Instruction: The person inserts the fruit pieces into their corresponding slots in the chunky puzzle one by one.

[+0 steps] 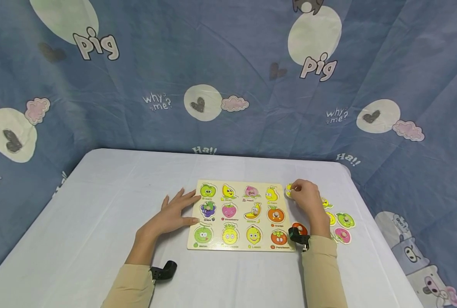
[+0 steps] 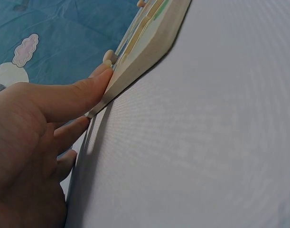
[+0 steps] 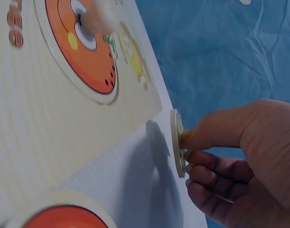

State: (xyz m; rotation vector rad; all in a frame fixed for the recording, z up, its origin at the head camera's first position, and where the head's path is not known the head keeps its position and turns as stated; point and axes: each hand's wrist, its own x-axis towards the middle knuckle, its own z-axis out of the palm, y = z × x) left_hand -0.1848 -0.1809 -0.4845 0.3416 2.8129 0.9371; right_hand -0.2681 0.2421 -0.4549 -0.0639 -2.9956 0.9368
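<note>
A wooden fruit puzzle board (image 1: 240,244) lies on the table. My left hand (image 1: 173,216) rests at its left edge, fingers spread. In the left wrist view the thumb (image 2: 85,95) presses against the board's side (image 2: 145,59). Just past the board's far right corner, my right hand (image 1: 308,197) pinches a yellow puzzle piece (image 1: 288,191) between thumb and fingertips. The right wrist view shows that piece (image 3: 176,142) edge-on, tilted upright above its shadow; its printed face is mostly hidden. Knobbed grape (image 1: 207,210), banana (image 1: 253,211) and orange (image 1: 276,215) pieces sit in the board.
Loose pieces lie right of the board: a green one (image 1: 345,220), a pink one (image 1: 342,235), several yellow ones partly behind the right forearm, and a red one (image 1: 299,228) beside the board's edge. White cloth covers the table (image 1: 97,214); a blue printed curtain (image 1: 228,64) hangs behind.
</note>
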